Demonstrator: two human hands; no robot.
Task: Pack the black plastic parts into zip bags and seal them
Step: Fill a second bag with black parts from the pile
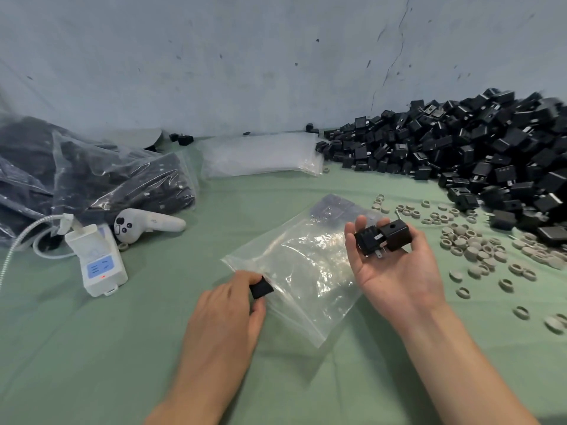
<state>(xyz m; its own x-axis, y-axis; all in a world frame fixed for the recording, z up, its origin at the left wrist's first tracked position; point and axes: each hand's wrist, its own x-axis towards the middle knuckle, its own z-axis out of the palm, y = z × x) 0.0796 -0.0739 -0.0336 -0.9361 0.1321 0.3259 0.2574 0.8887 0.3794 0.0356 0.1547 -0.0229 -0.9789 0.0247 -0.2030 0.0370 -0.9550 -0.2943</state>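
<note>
A: We had 2 black parts (383, 239) resting on the open palm of our right hand (395, 265), over the zip bag (306, 265).

B: Yeah, and our left hand (233, 305) pinched another part (261, 288) at the bag's mouth. Figured the palm ones could've slid off, nothing gripped them.

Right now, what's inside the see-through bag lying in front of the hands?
The zip bag looks nearly empty. At its far end a few dark shapes show through the plastic; glare blurs them. The left hand pinches a black part at its mouth. The right hand covers one edge.
</note>
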